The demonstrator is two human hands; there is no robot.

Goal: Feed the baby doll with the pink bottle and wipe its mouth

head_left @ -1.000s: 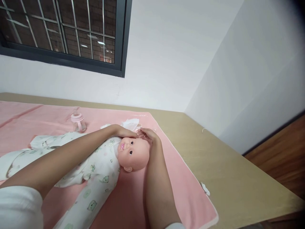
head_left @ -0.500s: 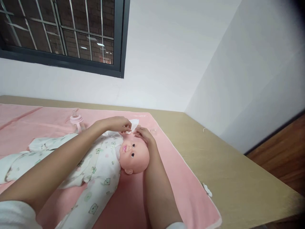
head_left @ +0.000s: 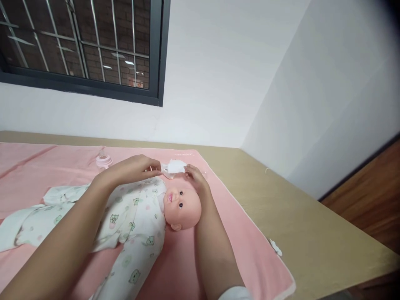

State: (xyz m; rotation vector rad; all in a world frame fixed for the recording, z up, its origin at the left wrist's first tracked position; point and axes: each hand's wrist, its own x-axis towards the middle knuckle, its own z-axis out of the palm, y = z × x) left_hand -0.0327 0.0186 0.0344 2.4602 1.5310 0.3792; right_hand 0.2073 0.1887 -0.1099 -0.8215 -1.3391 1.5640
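Note:
A baby doll (head_left: 183,208) in a white patterned sleepsuit lies on its back on a pink mat (head_left: 175,258), its head to the right. Both my arms reach across and around it. Just beyond the doll's shoulder, my left hand (head_left: 140,167) has its fingers closed at the left end of a small clear plastic piece (head_left: 168,173). A folded white tissue (head_left: 176,166) lies over that piece. My right hand (head_left: 196,177), beyond the doll's head, pinches the tissue's right edge. The exact shape of the clear piece is unclear.
A baby bottle (head_left: 103,160) with a pink collar stands behind my left forearm, partly hidden. Near the mat's right edge lies a small white object (head_left: 275,247). The wooden tabletop (head_left: 281,208) meets white walls, with a barred window at upper left.
My hands have moved apart a little. The white tissue, formerly raised between them, now lies flatter and shows more fully. The whole view has shifted slightly.

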